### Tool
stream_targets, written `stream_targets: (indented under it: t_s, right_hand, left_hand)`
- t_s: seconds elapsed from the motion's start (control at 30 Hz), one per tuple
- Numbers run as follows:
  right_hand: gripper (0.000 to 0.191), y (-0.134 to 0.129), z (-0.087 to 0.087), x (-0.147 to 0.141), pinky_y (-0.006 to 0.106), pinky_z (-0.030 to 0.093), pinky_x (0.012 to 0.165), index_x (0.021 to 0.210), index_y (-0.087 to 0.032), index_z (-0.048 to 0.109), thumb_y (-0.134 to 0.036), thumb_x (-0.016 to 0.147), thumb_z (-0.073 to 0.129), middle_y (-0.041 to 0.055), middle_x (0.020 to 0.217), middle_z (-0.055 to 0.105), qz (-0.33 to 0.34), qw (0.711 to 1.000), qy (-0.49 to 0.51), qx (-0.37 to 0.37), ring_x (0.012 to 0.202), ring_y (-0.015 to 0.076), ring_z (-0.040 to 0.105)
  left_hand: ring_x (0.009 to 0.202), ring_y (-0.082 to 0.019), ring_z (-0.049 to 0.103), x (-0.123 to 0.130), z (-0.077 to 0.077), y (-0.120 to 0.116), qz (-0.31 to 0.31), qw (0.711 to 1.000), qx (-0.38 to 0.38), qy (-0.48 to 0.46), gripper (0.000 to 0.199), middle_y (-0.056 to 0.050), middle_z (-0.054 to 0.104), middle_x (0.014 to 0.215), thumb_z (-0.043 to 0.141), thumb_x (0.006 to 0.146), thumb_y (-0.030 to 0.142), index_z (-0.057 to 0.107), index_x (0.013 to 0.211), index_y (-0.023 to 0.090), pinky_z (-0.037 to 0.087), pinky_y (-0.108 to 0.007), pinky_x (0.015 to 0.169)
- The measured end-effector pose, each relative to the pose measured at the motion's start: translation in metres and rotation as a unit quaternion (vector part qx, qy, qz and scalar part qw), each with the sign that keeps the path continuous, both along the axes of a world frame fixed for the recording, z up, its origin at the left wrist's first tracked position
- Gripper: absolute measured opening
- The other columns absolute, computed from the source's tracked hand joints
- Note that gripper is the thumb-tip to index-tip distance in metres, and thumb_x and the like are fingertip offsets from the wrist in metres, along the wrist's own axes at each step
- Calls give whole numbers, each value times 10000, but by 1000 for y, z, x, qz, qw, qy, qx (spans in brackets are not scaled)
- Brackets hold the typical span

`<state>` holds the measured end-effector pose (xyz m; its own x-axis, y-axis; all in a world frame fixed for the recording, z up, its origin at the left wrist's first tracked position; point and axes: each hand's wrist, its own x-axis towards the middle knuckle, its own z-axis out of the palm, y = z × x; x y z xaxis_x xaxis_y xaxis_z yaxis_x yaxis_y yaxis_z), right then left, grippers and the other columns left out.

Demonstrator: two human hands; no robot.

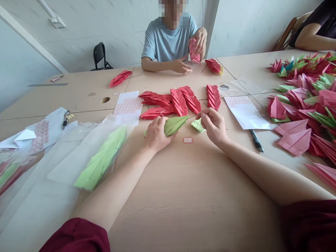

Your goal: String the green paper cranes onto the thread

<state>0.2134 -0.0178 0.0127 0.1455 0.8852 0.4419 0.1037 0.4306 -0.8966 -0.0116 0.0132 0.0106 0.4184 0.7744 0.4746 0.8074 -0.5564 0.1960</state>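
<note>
My left hand (159, 135) is wrapped round a bundle of folded green paper (175, 125), whose pointed end faces right. Just right of its tip, my right hand (214, 125) pinches a thin dark strand or needle (193, 116) that reaches toward the bundle. A small green folded piece (198, 126) lies on the table between my hands. Beyond them are several red folded-paper bundles (179, 102), some with white string. Nearer me sits a small red-edged label (188, 140).
Green bundles in clear plastic (101, 159) lie to the left. At the right are a printed sheet (248, 113), a pen (256, 141) and a large heap of pink, red and green folded paper (312, 105). Across the table (168, 196) a person (169, 42) holds a pink piece.
</note>
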Motion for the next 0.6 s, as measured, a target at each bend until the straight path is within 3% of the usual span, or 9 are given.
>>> stream_targets:
  t_s: [0.1, 0.33, 0.5, 0.6]
  right_hand:
    - [208, -1, 0, -1, 213, 292, 460, 816, -183, 580, -357, 912, 520, -49, 524, 431, -21, 1000, 6, -17, 468, 72, 371]
    - [192, 0, -1, -1, 198, 346, 394, 787, -180, 571, -339, 878, 514, -35, 493, 500, -47, 995, 49, -78, 399, 74, 432]
    - [205, -1, 0, -3, 208, 429, 402, 999, -214, 532, -371, 868, 514, 30, 914, 654, 60, 988, 88, -114, 500, 84, 564]
    - [334, -2, 0, -5, 220, 448, 420, 1139, -233, 484, -435, 877, 526, 24, 927, 645, 125, 979, 77, -140, 528, 96, 572]
  left_hand:
    - [974, -270, 559, 0, -1, 1, -3, 1000, -3, 2, 480, -98, 574, 1022, 632, 801, 539, 494, 1081, 174, 446, -377, 824]
    - [1038, -274, 559, -1, 0, 1, -22, 999, -43, 10, 431, -95, 590, 1069, 642, 809, 432, 470, 1109, 176, 433, -382, 846]
    - [987, -273, 596, -1, -2, 1, -7, 999, -44, -1, 446, -83, 617, 1038, 665, 792, 436, 458, 1095, 181, 438, -381, 814]
    - [953, -276, 608, 0, -3, 1, 1, 999, -39, -5, 493, -80, 625, 1025, 669, 780, 510, 465, 1090, 185, 441, -386, 806]
